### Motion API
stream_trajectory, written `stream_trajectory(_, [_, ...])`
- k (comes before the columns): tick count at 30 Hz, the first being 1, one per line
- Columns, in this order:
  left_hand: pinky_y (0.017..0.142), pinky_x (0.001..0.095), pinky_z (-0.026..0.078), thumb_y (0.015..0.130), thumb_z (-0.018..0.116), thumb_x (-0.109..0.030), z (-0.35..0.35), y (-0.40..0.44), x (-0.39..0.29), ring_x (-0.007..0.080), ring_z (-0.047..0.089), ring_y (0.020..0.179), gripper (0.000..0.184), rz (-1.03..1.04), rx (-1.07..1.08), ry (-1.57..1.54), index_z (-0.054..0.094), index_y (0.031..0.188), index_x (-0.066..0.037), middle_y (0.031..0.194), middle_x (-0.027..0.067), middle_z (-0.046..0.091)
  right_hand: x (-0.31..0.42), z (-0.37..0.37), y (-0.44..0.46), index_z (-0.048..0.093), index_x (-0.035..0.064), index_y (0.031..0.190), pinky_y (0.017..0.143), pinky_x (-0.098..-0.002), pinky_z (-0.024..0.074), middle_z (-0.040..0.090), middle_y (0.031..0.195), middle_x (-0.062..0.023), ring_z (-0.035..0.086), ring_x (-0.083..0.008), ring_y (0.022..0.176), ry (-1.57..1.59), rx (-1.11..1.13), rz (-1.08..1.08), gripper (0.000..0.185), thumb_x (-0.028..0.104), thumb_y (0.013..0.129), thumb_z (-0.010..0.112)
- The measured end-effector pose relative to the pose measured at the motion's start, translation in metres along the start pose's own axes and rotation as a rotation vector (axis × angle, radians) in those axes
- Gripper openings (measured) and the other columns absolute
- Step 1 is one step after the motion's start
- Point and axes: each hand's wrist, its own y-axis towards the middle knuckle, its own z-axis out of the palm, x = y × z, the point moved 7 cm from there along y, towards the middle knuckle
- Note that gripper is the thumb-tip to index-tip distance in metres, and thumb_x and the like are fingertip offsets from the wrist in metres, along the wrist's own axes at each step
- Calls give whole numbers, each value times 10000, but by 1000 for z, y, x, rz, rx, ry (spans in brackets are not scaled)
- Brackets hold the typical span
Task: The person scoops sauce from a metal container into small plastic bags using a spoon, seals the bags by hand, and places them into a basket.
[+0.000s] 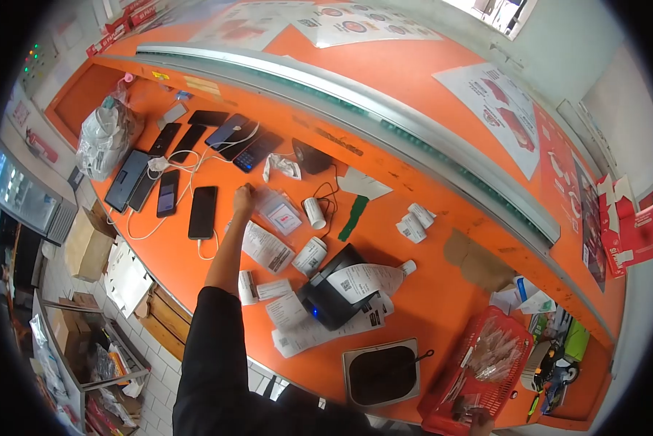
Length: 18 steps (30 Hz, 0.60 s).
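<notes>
My left hand (244, 198) reaches out over the orange counter with its fingers closed. What it holds, if anything, is too small to make out. Just right of it lies a clear plastic bag (279, 212) with a red-marked label, and a printed receipt (267, 245) lies below. A black phone (203, 212) on a white cable rests to its left. At the bottom right, my right hand (480, 423) is at the near end of a red plastic basket (432, 396) that contains clear packets (495, 352). Its fingers are mostly hidden by the frame edge and blur.
Several phones and cables crowd the left side, beside a bagged bundle (107, 138). A black receipt printer (334, 291) stands mid-counter among curled receipts. Nearer is a metal-rimmed black tray (382, 372). A raised glass-edged shelf (341, 116) runs along the back.
</notes>
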Motion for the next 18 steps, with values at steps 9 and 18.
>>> stream_trajectory(9, [715,272,498,798,587,-24,-106,-109,-38,137,620,830,215,59,-62,-859,586,1010,13,902,78,653,241,-10,16,634,-15,913,693,-289,482,659,807,-121,631,-166,759,565,-38,-578,144,64,848,533])
stream_trajectory(18, [800,295,501,797,637,-25,-189,-419,-164,145,587,929,225,-176,445,-1162,548,1001,6,1014,92,592,362,114,-65,580,-29,1011,765,-241,491,632,922,-73,616,-130,833,1181,952,-890,164,28,858,581])
